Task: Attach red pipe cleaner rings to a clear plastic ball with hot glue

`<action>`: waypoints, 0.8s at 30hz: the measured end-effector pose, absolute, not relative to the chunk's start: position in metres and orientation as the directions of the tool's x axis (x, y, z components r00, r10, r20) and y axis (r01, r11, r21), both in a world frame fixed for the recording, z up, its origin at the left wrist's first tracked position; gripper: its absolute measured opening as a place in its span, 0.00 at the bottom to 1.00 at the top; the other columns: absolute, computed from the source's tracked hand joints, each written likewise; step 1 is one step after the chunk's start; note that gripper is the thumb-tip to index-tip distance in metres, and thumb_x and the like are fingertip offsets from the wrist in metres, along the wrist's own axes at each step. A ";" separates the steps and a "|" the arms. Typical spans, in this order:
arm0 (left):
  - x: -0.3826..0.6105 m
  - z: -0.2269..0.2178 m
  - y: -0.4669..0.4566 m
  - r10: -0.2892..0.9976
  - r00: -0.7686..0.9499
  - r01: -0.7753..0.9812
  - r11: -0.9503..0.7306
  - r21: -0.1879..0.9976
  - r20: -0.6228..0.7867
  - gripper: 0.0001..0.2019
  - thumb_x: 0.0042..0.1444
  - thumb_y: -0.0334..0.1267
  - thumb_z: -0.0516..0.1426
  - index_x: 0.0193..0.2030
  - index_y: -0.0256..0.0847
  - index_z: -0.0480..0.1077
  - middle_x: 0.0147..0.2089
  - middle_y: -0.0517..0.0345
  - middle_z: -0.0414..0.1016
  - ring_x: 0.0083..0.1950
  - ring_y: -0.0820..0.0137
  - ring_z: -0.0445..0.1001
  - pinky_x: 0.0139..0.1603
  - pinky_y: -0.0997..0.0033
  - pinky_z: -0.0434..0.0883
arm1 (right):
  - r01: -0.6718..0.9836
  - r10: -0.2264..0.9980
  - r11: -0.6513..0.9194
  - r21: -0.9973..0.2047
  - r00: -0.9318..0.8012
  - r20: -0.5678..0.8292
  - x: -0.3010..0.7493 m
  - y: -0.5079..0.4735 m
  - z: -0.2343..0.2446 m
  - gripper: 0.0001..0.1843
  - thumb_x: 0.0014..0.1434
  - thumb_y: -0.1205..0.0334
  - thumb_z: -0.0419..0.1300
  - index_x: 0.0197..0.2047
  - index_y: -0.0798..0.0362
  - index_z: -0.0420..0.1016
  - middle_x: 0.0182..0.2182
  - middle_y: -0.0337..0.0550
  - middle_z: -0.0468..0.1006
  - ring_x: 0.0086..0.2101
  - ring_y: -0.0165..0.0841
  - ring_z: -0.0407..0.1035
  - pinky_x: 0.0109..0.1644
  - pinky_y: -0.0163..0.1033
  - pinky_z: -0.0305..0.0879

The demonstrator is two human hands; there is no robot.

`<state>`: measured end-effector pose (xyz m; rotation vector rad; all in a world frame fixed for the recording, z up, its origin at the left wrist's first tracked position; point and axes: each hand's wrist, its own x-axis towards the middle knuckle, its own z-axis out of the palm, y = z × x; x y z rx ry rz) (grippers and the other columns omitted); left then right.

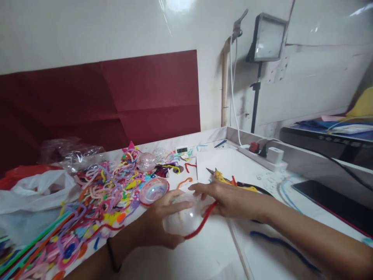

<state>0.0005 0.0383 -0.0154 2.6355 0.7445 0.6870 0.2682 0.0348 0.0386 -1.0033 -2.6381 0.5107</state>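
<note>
My left hand point(163, 217) is wrapped round the left side of a clear plastic ball point(186, 219), with thumb and fingers on its surface. On the ball's right side, my right hand point(214, 196) holds a red pipe cleaner point(204, 221) that curves along the lower right edge of the ball. Its other end reaches near my left fingertips. Whether the ball is whole or a half shell I cannot tell. Just behind lies a clear bowl-shaped half point(154, 191) with a red rim. Past my right hand rest yellow-handled pliers point(221, 177), partly hidden.
Many coloured pipe cleaners and craft bits point(107, 190) are heaped at left beside a white plastic bag point(35, 190). A glittery ball point(146, 161) and a small digital clock point(182, 150) stand at the back. At right are a power strip point(265, 158), a phone point(335, 204) and a blue pipe cleaner point(282, 245).
</note>
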 end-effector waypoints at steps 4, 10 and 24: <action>-0.001 -0.004 0.024 0.752 0.608 0.404 -0.568 0.717 0.254 0.38 0.43 0.46 0.68 0.63 0.52 0.65 0.67 0.48 0.62 0.68 0.46 0.58 0.65 0.45 0.58 | 0.525 0.573 0.819 -0.229 -0.761 0.305 0.269 0.048 0.061 0.24 0.60 0.63 0.64 0.59 0.55 0.67 0.50 0.51 0.77 0.49 0.41 0.71 0.53 0.44 0.64; 0.007 -0.009 0.006 0.869 0.475 0.011 -0.164 0.986 0.139 0.36 0.43 0.45 0.70 0.61 0.49 0.67 0.60 0.50 0.74 0.61 0.50 0.69 0.57 0.54 0.69 | 0.652 0.542 0.728 0.213 -0.737 0.404 0.250 0.079 0.076 0.32 0.60 0.58 0.65 0.63 0.57 0.60 0.56 0.59 0.69 0.56 0.51 0.60 0.57 0.58 0.56; 0.004 -0.035 0.012 0.986 0.166 -0.327 0.048 0.944 0.007 0.36 0.39 0.43 0.71 0.58 0.44 0.70 0.53 0.47 0.79 0.54 0.48 0.75 0.40 0.62 0.78 | 0.751 0.646 0.649 -0.126 -0.455 0.613 0.324 0.019 0.047 0.11 0.63 0.67 0.56 0.48 0.51 0.72 0.44 0.51 0.76 0.43 0.44 0.70 0.46 0.50 0.69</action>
